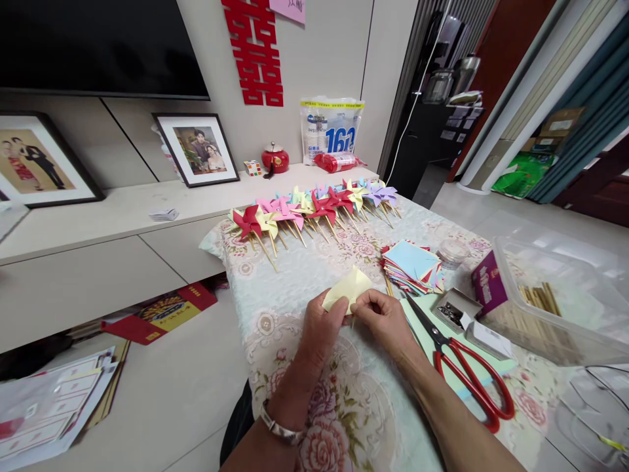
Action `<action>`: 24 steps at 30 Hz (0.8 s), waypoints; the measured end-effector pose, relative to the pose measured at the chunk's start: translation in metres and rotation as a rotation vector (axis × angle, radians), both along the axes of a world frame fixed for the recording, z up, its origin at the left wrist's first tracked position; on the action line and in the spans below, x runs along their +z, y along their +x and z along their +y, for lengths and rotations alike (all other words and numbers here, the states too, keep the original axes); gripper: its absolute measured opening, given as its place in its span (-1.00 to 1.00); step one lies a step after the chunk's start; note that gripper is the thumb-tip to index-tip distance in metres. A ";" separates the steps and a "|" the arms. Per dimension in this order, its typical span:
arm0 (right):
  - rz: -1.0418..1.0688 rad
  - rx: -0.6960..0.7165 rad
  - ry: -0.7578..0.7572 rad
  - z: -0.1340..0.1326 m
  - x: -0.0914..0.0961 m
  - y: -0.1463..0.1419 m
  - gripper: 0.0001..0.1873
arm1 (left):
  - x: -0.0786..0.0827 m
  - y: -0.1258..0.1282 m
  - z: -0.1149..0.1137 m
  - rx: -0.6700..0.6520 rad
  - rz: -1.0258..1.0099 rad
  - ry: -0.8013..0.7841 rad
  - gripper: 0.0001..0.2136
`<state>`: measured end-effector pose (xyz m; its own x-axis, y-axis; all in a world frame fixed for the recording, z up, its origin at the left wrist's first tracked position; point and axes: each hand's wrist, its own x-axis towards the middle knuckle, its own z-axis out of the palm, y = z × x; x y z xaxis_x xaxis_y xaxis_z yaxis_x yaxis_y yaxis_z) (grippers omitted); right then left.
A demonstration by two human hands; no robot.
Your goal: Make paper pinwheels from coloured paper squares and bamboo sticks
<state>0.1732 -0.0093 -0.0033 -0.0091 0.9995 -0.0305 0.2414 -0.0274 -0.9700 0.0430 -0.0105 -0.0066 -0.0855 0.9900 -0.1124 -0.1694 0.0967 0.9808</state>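
A pale yellow sheet of paper (348, 288) is held up above the flowered tablecloth (319, 419). My left hand (322, 324) grips its left side, thumb pressed on the front. The fingertips of my right hand (386, 318) pinch the paper's lower right edge. Part of the sheet is hidden behind my fingers. To the right of my hands lie scissors (455, 357) with red handles, blades pointing away from me, on pale green paper (422, 314). A stack of coloured paper squares (413, 265) sits just beyond.
Several paper pinwheels on sticks (314, 208) line the far edge of the table. A small box of metal pins (451, 311) and a clear plastic bin (545, 308) with wooden sticks stand at the right. Behind is a cabinet (118, 210) with framed photos.
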 end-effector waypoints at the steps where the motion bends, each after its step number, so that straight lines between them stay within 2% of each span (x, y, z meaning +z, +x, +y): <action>1: -0.001 -0.003 -0.003 0.000 0.001 0.000 -0.74 | 0.000 0.000 0.000 0.002 0.009 0.005 -0.85; 8: 0.010 -0.015 -0.016 -0.001 0.005 0.000 -0.74 | -0.008 0.000 0.003 0.018 0.081 0.020 -0.86; 24: 0.034 -0.017 -0.015 -0.001 0.004 -0.001 -0.75 | -0.004 0.000 0.003 0.044 0.083 -0.009 -0.89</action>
<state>0.1721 -0.0103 0.0006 0.0070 0.9989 -0.0455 0.2080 -0.0460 -0.9770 0.0427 -0.0079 -0.0106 -0.1386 0.9840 -0.1121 -0.0916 0.1000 0.9908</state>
